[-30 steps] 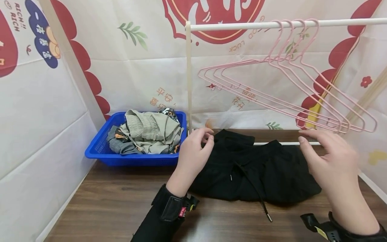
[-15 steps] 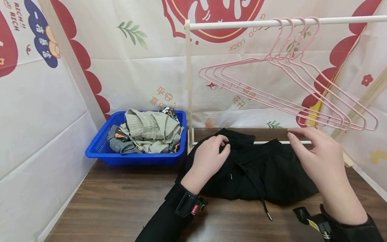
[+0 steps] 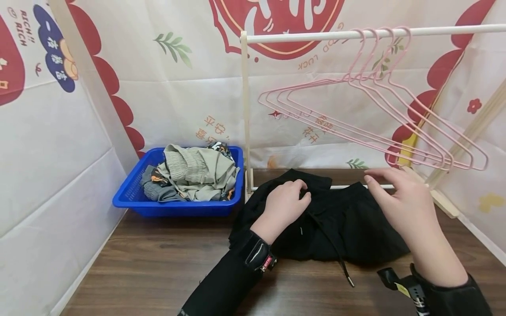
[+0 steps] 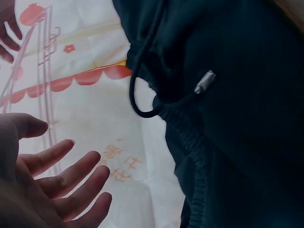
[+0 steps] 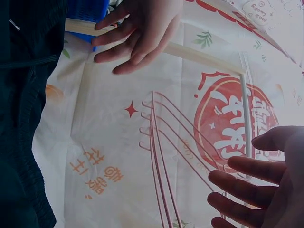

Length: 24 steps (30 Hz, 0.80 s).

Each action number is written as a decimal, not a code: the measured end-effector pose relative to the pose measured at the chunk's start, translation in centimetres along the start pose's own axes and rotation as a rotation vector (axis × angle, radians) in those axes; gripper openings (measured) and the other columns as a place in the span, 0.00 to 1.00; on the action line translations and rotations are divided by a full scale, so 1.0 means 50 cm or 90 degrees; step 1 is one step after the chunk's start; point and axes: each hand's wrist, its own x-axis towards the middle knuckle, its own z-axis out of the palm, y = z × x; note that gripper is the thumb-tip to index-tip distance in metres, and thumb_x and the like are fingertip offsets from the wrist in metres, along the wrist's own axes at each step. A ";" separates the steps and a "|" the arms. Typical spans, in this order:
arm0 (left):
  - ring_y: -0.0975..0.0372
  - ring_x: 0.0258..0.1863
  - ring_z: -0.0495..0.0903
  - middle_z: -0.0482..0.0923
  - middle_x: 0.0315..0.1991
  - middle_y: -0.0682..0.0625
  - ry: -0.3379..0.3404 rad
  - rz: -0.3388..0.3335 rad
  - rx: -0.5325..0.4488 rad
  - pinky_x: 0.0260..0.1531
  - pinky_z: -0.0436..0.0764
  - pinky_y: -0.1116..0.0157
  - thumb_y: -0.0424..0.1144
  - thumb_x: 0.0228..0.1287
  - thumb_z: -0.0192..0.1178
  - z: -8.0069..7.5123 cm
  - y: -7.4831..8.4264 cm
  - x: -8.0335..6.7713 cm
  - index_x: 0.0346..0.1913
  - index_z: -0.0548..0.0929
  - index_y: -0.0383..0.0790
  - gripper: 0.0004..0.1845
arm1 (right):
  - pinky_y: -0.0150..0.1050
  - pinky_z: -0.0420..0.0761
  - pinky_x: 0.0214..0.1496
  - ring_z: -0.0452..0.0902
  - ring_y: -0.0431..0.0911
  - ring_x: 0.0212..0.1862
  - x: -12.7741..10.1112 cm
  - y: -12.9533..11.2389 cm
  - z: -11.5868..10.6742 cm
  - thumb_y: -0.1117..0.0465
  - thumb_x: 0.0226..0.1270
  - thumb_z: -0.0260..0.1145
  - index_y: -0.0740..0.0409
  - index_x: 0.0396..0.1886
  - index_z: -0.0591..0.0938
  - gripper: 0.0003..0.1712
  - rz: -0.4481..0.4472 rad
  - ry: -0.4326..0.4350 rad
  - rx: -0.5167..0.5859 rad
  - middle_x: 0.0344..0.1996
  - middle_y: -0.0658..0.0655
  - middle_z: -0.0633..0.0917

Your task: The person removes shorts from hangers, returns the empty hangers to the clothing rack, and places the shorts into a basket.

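Both hands drift left over the black shorts

Head view: since the frame a second ago, the left hand [image 3: 285,205] has slid from the rack's upright post, at the garment's left edge, to the waistband of the black shorts [image 3: 348,228] at frame centre. Its fingers are bent and lie on the cloth; whether they pinch it I cannot tell. The right hand [image 3: 403,206] has also come left and slightly down. It hovers over the shorts' right part with fingers stretched out and relaxed, holding nothing. The shorts lie flat on the brown table [image 3: 158,272], their far edge against the rack's [image 3: 245,109] low crossbar, the drawstring trailing toward the lower centre. Bare tabletop lies at lower left. The blue basket [image 3: 130,197] of clothes stands just left of the post, and pink hangers [image 3: 367,118] hang above the right hand, at upper right.

Left wrist view: the shorts fill the right half, a drawstring loop at upper centre. Spread, straight fingers [image 4: 71,180] sit at lower left, apart from the cloth.

Right wrist view: the right hand's fingers [image 5: 247,185] are spread at lower right, touching nothing. The left hand shows at the top, fingers extended.
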 end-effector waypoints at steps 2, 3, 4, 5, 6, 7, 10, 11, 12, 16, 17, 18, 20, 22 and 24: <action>0.64 0.35 0.79 0.80 0.48 0.56 -0.023 -0.004 0.023 0.31 0.76 0.67 0.55 0.72 0.52 0.011 0.003 0.009 0.55 0.80 0.54 0.16 | 0.30 0.67 0.37 0.72 0.55 0.47 0.000 0.002 0.003 0.56 0.70 0.62 0.59 0.47 0.85 0.14 0.006 -0.014 -0.002 0.41 0.63 0.85; 0.63 0.36 0.79 0.80 0.49 0.56 -0.035 -0.005 0.034 0.31 0.77 0.66 0.55 0.72 0.52 0.016 0.005 0.013 0.55 0.80 0.55 0.17 | 0.32 0.68 0.37 0.73 0.56 0.48 0.000 0.003 0.005 0.55 0.71 0.62 0.58 0.47 0.85 0.14 0.010 -0.021 -0.003 0.41 0.63 0.85; 0.63 0.37 0.79 0.80 0.49 0.56 -0.049 -0.006 0.047 0.31 0.77 0.66 0.56 0.72 0.52 0.020 0.005 0.018 0.56 0.79 0.55 0.18 | 0.36 0.69 0.38 0.74 0.56 0.48 0.001 0.003 0.007 0.54 0.71 0.61 0.58 0.48 0.84 0.15 0.014 -0.029 -0.003 0.42 0.63 0.85; 0.63 0.39 0.79 0.79 0.50 0.56 -0.062 -0.007 0.058 0.32 0.77 0.66 0.57 0.71 0.52 0.024 0.006 0.021 0.57 0.79 0.55 0.18 | 0.39 0.70 0.40 0.74 0.57 0.49 0.001 0.003 0.009 0.54 0.72 0.61 0.59 0.48 0.84 0.15 0.016 -0.036 -0.003 0.43 0.63 0.85; 0.62 0.41 0.79 0.79 0.51 0.56 -0.075 -0.006 0.069 0.33 0.77 0.65 0.58 0.71 0.52 0.027 0.005 0.025 0.58 0.78 0.55 0.20 | 0.43 0.71 0.41 0.75 0.58 0.49 0.002 0.004 0.010 0.53 0.72 0.60 0.59 0.49 0.84 0.16 0.019 -0.041 -0.003 0.43 0.64 0.85; 0.61 0.43 0.79 0.79 0.52 0.55 -0.087 -0.005 0.080 0.35 0.78 0.64 0.59 0.70 0.52 0.030 0.003 0.029 0.59 0.78 0.55 0.21 | 0.46 0.71 0.42 0.75 0.59 0.50 0.003 0.005 0.012 0.53 0.73 0.59 0.59 0.49 0.84 0.16 0.024 -0.046 -0.003 0.44 0.64 0.84; 0.59 0.49 0.78 0.77 0.55 0.54 -0.121 -0.003 0.108 0.40 0.78 0.61 0.62 0.68 0.52 0.039 -0.003 0.038 0.61 0.76 0.54 0.25 | 0.57 0.70 0.46 0.75 0.61 0.51 0.005 0.006 0.018 0.52 0.73 0.58 0.60 0.50 0.83 0.18 0.032 -0.062 -0.001 0.45 0.65 0.84; 0.58 0.51 0.77 0.76 0.56 0.53 -0.134 -0.002 0.114 0.41 0.78 0.61 0.63 0.67 0.53 0.041 -0.005 0.041 0.62 0.76 0.53 0.27 | 0.59 0.69 0.47 0.75 0.61 0.51 0.006 0.007 0.020 0.52 0.73 0.58 0.60 0.50 0.83 0.18 0.034 -0.065 -0.001 0.44 0.65 0.84; 0.58 0.53 0.77 0.76 0.57 0.53 -0.147 -0.001 0.120 0.43 0.78 0.60 0.64 0.67 0.53 0.043 -0.007 0.043 0.63 0.75 0.54 0.28 | 0.60 0.69 0.47 0.74 0.61 0.52 0.007 0.007 0.021 0.51 0.74 0.57 0.60 0.50 0.83 0.19 0.036 -0.068 0.000 0.45 0.65 0.84; 0.56 0.57 0.74 0.72 0.62 0.52 -0.197 0.010 0.131 0.47 0.77 0.58 0.68 0.64 0.53 0.048 -0.013 0.053 0.66 0.72 0.55 0.33 | 0.60 0.69 0.48 0.74 0.62 0.51 0.009 0.011 0.026 0.51 0.74 0.57 0.60 0.49 0.83 0.19 0.037 -0.077 -0.004 0.44 0.65 0.84; 0.55 0.58 0.73 0.72 0.62 0.52 -0.208 0.012 0.133 0.48 0.77 0.57 0.69 0.63 0.53 0.049 -0.014 0.055 0.67 0.72 0.55 0.34 | 0.60 0.69 0.47 0.74 0.62 0.51 0.010 0.012 0.027 0.51 0.74 0.57 0.61 0.49 0.83 0.19 0.039 -0.078 -0.005 0.44 0.65 0.84; 0.55 0.59 0.73 0.71 0.63 0.52 -0.218 0.013 0.135 0.49 0.76 0.57 0.69 0.62 0.53 0.049 -0.015 0.058 0.68 0.71 0.56 0.35 | 0.60 0.69 0.47 0.74 0.61 0.51 0.010 0.014 0.028 0.50 0.74 0.57 0.61 0.49 0.83 0.20 0.041 -0.078 -0.006 0.44 0.65 0.84; 0.54 0.60 0.71 0.70 0.64 0.52 -0.238 0.013 0.140 0.50 0.75 0.56 0.71 0.60 0.54 0.050 -0.016 0.063 0.69 0.69 0.57 0.38 | 0.60 0.69 0.47 0.75 0.61 0.49 0.012 0.018 0.031 0.51 0.74 0.57 0.61 0.49 0.83 0.19 0.039 -0.083 -0.008 0.43 0.66 0.84; 0.54 0.61 0.71 0.69 0.65 0.52 -0.255 0.014 0.145 0.51 0.75 0.55 0.72 0.58 0.55 0.051 -0.016 0.068 0.70 0.68 0.58 0.40 | 0.60 0.68 0.46 0.75 0.61 0.49 0.013 0.022 0.035 0.51 0.74 0.58 0.61 0.50 0.83 0.19 0.040 -0.092 -0.009 0.43 0.66 0.84; 0.53 0.61 0.70 0.68 0.66 0.52 -0.269 0.016 0.150 0.52 0.74 0.54 0.73 0.55 0.57 0.053 -0.017 0.072 0.72 0.66 0.59 0.43 | 0.59 0.68 0.46 0.75 0.61 0.48 0.015 0.025 0.038 0.52 0.74 0.58 0.61 0.50 0.83 0.18 0.038 -0.102 -0.008 0.43 0.65 0.84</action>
